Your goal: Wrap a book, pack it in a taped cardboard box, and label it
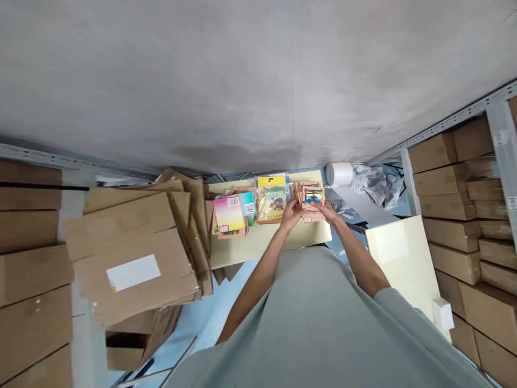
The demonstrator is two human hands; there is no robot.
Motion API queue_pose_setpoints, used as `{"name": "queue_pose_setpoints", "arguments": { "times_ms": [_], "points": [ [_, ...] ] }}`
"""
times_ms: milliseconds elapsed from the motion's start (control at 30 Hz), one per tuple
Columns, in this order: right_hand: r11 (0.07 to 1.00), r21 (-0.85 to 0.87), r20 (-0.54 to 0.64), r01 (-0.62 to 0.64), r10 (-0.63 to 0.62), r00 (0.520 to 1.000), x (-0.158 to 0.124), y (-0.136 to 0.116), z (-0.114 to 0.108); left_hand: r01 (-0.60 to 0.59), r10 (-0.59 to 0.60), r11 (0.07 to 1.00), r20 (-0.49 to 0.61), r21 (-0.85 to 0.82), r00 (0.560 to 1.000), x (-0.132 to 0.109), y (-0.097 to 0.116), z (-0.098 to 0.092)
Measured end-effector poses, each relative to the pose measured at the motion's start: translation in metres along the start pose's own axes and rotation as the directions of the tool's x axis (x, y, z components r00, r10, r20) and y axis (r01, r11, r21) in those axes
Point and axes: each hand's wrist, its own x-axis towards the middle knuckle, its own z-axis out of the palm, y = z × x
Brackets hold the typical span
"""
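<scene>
My left hand (291,214) and my right hand (328,213) reach out over a pale yellow table (258,242) and together grip a small stack of thin peach-edged booklets (312,200). Both hands have their fingers curled round the stack's near edge. Just left of the stack lies a yellow picture book in a clear sleeve (272,198). Further left lies a pink and yellow book (228,215) with a teal booklet (247,203) beside it. My torso in a grey-green shirt fills the bottom of the view.
Flattened cardboard boxes (133,253) pile up left of the table. Stacked cartons fill metal shelving on the right (456,178) and the far left (28,258). A white paper roll (340,173) and crumpled plastic (377,183) lie right of the books. A pale board (404,253) leans at right.
</scene>
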Motion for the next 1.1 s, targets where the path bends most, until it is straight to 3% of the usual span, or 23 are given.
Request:
{"name": "queue_pose_setpoints", "arguments": {
  "times_ms": [133, 233, 433, 533, 633, 700, 767, 867, 933, 1000, 1100],
  "points": [
    [1.0, -0.02, -0.075, 0.023, -0.025, 0.997, -0.009, 0.011, -0.036, 0.109, -0.103, 0.992, 0.095, -0.066, 0.99, -0.002, -0.003, 0.042],
    [0.998, -0.059, -0.107, 0.021, -0.028, 0.994, -0.005, 0.016, -0.041, 0.131, -0.128, 0.991, 0.074, -0.038, 0.989, 0.002, -0.005, 0.052],
    [0.989, -0.135, -0.156, 0.056, -0.077, 0.985, 0.026, 0.021, -0.005, 0.137, -0.136, 0.99, -0.01, 0.021, 0.991, 0.015, -0.001, 0.043],
    [0.979, -0.189, -0.195, 0.073, -0.11, 0.975, 0.041, 0.019, 0.014, 0.07, -0.065, 0.995, -0.068, 0.075, 0.996, 0.016, 0.006, 0.039],
    [0.94, -0.326, -0.201, 0.102, -0.174, 0.964, 0.049, 0.014, 0.023, -0.028, 0.039, 0.99, -0.074, 0.141, 0.997, 0.008, 0.012, 0.026],
    [0.898, -0.418, -0.189, 0.14, -0.237, 0.953, 0.048, 0.009, 0.023, -0.028, 0.041, 0.986, -0.074, 0.162, 0.996, -0.002, 0.013, 0.008],
    [0.866, -0.472, -0.212, 0.165, -0.294, 0.932, 0.044, 0.005, 0.022, -0.009, 0.044, 0.975, -0.153, 0.223, 0.987, -0.011, 0.013, -0.016],
    [0.803, -0.55, -0.235, 0.23, -0.413, 0.88, 0.033, 0.0, 0.022, -0.012, 0.171, 0.888, -0.305, 0.46, 0.937, -0.018, 0.01, -0.053],
    [0.73, -0.602, -0.157, 0.323, -0.504, 0.849, 0.026, -0.001, 0.026, -0.04, 0.222, 0.802, -0.236, 0.595, 0.946, -0.018, 0.006, -0.068],
    [0.659, -0.64, -0.056, 0.395, -0.553, 0.831, 0.02, 0.0, 0.033, -0.105, 0.226, 0.737, -0.098, 0.668, 0.969, -0.016, 0.0, -0.075],
    [0.623, -0.666, 0.022, 0.41, -0.533, 0.846, 0.014, 0.004, 0.044, -0.173, 0.227, 0.651, 0.029, 0.739, 0.973, -0.016, -0.011, -0.075]
  ]
}}
